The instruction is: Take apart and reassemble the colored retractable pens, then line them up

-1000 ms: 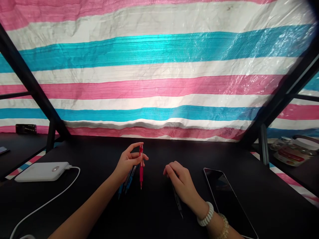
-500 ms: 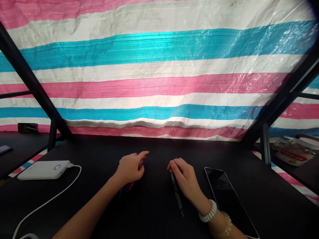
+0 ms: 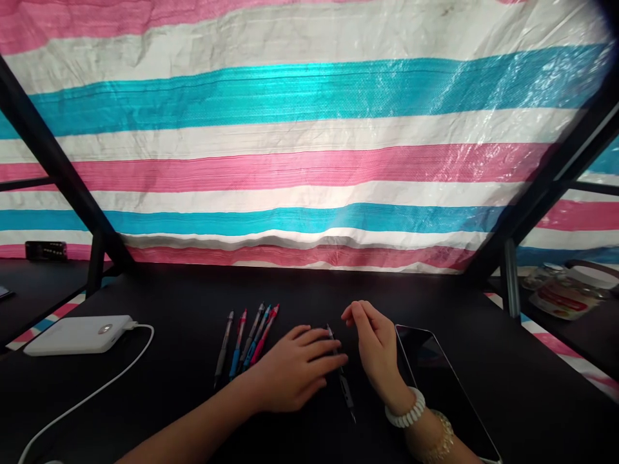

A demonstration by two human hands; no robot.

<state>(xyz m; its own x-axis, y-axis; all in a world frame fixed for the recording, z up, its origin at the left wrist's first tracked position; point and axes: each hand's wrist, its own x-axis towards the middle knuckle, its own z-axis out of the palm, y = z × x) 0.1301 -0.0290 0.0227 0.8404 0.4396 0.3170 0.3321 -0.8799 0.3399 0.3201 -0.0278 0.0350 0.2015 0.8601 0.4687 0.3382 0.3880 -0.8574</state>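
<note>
Several slim retractable pens (image 3: 250,338) with red, blue and dark barrels lie side by side in a loose fan on the black tabletop (image 3: 178,296). My left hand (image 3: 294,367) rests palm down just right of them, its fingertips over the upper end of a dark pen (image 3: 344,386). That pen lies lengthwise between my hands. My right hand (image 3: 376,341) stands beside it with loosely curled fingers, gripping nothing. A white coiled bracelet (image 3: 405,409) and a gold bracelet (image 3: 440,444) circle my right wrist.
A black smartphone (image 3: 435,380) lies right of my right hand. A white power bank (image 3: 77,335) with a white cable (image 3: 87,393) sits at left. Black frame posts and a striped pink, white and blue tarp (image 3: 309,167) stand behind the table. Jars (image 3: 565,296) stand on a lower right shelf.
My left hand has let go of the red and blue pens, which now lie fanned on the table, and has moved right onto the dark pen. My right hand has shifted slightly right.
</note>
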